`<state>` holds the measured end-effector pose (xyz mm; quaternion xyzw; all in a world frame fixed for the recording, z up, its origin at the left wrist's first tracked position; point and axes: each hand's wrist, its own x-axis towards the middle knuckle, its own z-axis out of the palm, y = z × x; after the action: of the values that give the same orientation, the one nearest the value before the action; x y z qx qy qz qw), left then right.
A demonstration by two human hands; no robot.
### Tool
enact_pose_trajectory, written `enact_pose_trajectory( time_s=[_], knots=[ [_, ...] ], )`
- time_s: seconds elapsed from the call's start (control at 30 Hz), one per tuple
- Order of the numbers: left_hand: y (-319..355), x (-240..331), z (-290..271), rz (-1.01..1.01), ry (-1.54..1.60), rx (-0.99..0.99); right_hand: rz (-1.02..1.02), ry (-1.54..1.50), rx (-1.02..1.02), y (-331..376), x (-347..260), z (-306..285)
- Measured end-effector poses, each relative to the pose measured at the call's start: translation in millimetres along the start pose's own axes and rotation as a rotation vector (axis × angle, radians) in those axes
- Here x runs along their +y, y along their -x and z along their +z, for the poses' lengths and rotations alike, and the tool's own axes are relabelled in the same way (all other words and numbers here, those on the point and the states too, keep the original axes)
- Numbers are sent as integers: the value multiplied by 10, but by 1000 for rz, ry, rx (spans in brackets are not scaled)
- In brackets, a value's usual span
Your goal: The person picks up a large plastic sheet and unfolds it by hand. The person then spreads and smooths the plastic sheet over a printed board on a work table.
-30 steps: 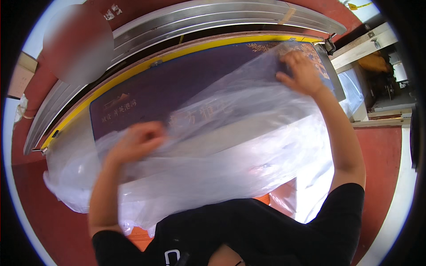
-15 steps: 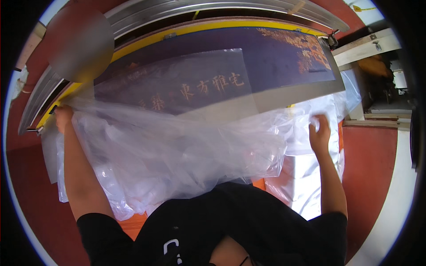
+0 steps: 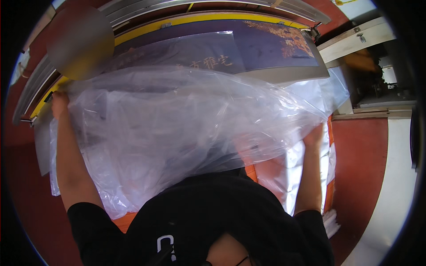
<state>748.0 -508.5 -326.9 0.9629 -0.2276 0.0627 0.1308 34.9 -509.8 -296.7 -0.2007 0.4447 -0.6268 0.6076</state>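
Observation:
A wide clear plastic sheet (image 3: 177, 119) spreads in loose folds before me, its far edge raised over part of a dark purple printed panel (image 3: 266, 48). My left hand (image 3: 60, 104) is closed on the sheet's left end, beside a small black piece (image 3: 49, 96) at the panel's left edge. At the other end my right hand (image 3: 314, 135) is closed on the sheet's gathered right edge; film partly covers its fingers. The panel bears golden lettering and a golden tree, and a flat clear film (image 3: 217, 48) lies on it.
Silvery-white sheeting (image 3: 293, 168) over an orange surface (image 3: 250, 172) lies near my right forearm. A yellow edge (image 3: 213, 17) and metal rails (image 3: 168, 8) run behind the panel. The floor (image 3: 359, 164) is red; a white wooden frame (image 3: 355, 40) stands at right. A blurred patch hides the upper left.
My right hand has come down toward me and drawn the sheet's right edge out, so the sheet spreads wider and covers more lettering. My left hand keeps its place at the left end.

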Motion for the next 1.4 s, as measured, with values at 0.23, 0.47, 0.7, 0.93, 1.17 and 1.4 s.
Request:
enact_pose_trajectory(
  time_s=[0.23,0.47,0.7,0.93,1.17,1.4],
  knots=[
    [-40,-109,24,234,-26,59,-538,1245,215,-670,-1244,-111],
    [129,-208,-129,431,113,150,-1833,1621,-366,-265,-971,1765],
    [574,167,-331,505,159,170,-831,1586,-809,-420,-198,1881],
    [822,-26,-386,479,570,-144,84,1946,-1280,-129,206,2253],
    [633,-328,-506,640,349,-3,-904,2070,-629,-807,617,1997],
    [655,-405,-548,509,354,13,-1072,1952,-553,-849,923,2175]
  ],
)
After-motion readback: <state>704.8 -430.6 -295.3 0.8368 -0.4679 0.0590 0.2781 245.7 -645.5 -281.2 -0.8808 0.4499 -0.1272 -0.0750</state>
